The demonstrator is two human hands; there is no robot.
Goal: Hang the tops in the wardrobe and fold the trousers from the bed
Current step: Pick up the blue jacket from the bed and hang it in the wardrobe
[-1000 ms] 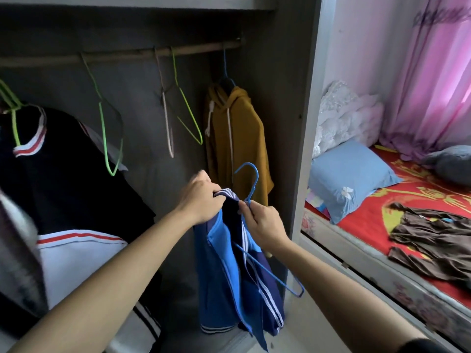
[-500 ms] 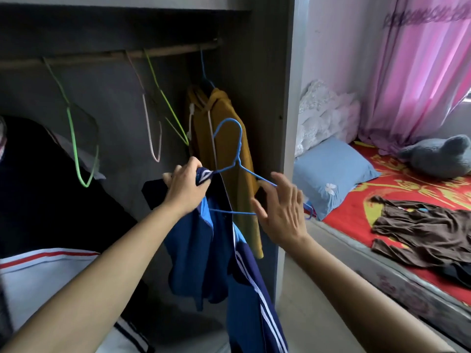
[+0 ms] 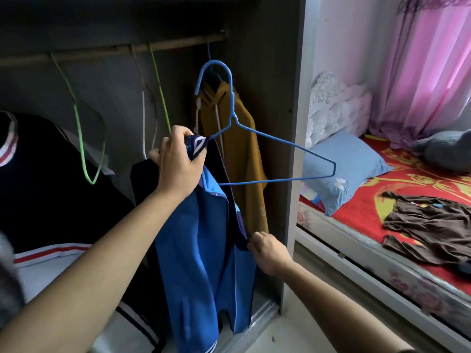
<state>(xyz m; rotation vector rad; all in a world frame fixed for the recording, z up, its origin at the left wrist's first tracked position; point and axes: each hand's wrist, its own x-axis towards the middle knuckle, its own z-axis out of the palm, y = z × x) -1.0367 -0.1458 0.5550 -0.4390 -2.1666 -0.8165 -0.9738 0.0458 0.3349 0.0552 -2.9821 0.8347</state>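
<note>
Left hand point(image 3: 178, 161), frame centre, grips the blue jacket point(image 3: 201, 245) collar with one end of the blue hanger point(image 3: 232, 103) tucked inside. Hanger's long axis runs left-right, hook up, below the rail point(image 3: 114, 50). Its right end sticks out bare. Right hand point(image 3: 267, 252), lower, pinches the jacket's loose front edge under that bare end, so it's the nearer hand to lift that side on.

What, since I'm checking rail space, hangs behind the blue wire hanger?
A mustard hoodie hangs from the wooden rail behind the blue wire hanger. The blue jacket covers its lower left part; whatever is behind the hoodie is hidden.
</note>
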